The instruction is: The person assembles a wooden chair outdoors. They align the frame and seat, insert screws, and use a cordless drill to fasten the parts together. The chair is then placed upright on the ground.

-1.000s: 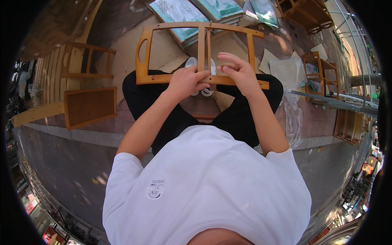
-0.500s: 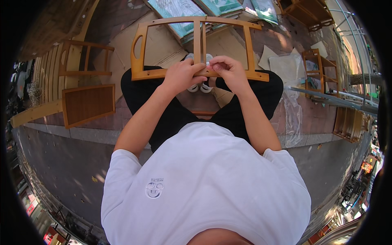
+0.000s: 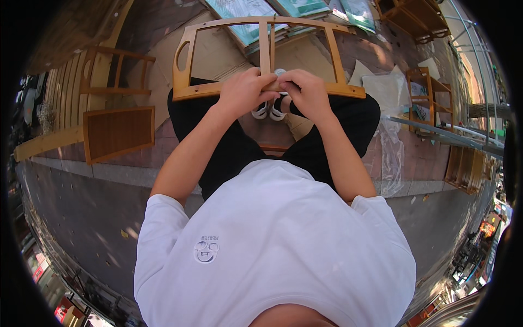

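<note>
A varnished wooden frame (image 3: 340, 90) with a curved far rail, a handle slot at its left end and two close uprights in the middle lies across my thighs. My left hand (image 3: 245, 94) is closed round its near rail, beside the middle uprights. Close against it, my right hand (image 3: 306, 92) lies over the same rail with fingers curled and pressed together near the joint. Whatever small thing may sit between those right fingertips is hidden. Small dark holes show near the rail's ends.
Flattened cardboard (image 3: 215, 60) lies under the frame. Wrapped panels (image 3: 245, 22) are stacked ahead. To the left are another wooden frame (image 3: 117, 90) and a brown panel (image 3: 120, 134). At right stand a small wooden shelf (image 3: 430, 98), clear plastic sheeting (image 3: 389, 158) and metal tubes (image 3: 447, 131).
The frame has tipped and shifted slightly away from me. My right hand's raised, pinching fingers have curled down onto the near rail, and both hands have moved a little forward.
</note>
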`<state>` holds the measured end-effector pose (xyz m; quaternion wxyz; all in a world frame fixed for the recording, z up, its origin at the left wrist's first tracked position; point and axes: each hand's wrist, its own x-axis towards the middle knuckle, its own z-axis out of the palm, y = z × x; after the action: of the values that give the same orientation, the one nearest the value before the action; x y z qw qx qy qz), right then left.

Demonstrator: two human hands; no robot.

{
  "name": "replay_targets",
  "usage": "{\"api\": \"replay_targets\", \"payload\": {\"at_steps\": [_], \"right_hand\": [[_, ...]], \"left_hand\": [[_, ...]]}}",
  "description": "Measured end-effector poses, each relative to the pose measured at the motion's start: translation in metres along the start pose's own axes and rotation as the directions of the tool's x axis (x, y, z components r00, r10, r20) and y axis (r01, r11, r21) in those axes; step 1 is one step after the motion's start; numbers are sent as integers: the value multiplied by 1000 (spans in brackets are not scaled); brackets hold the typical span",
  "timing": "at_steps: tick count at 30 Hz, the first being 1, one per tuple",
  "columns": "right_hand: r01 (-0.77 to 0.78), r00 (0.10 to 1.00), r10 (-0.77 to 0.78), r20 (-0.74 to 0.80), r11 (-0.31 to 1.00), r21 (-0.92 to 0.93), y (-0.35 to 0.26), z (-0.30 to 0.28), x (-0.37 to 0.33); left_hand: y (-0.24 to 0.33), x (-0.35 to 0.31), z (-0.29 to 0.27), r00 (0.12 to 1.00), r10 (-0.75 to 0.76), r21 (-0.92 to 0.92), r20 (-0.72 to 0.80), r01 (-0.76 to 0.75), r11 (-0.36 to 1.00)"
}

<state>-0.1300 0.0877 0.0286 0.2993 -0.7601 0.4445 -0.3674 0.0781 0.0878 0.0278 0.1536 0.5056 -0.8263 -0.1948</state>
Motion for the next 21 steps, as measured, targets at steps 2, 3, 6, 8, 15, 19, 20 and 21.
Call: {"api": "replay_targets", "payload": {"at_steps": [2,3,6,8,15,19,20,21], "right_hand": [[57,998,-55,24,997,-58,-1,2,-1],[50,999,-50,10,998,-47,-2,2,-1],[81,996,-82,-19,995,-52,-6,0,-2],[174,984,-176,-10,980,-94,-7,-1,-5],[233,952,-157,263,929,-286,-16,-22,-17],[277,941,-215,260,932,-233,8,-16,-22],[274,940,-211,269,935,-224,11,-15,-22],[271,938,-207,277,938,-215,14,-14,-24]], "left_hand": [[-3,-1,-2,1000,2,-3,-4,-2,1000],[-3,-2,-4,1000,10,0,-13,-10,1000],[-2,-2,-11,999,38,15,-34,-37,999],[1,-5,-16,998,54,39,-40,-53,998],[3,-15,-19,995,94,65,-15,-93,994],[3,-15,-9,998,50,47,48,-52,998],[4,-15,-8,998,31,46,62,-34,998],[5,-16,-6,997,7,37,79,-10,999]]}}
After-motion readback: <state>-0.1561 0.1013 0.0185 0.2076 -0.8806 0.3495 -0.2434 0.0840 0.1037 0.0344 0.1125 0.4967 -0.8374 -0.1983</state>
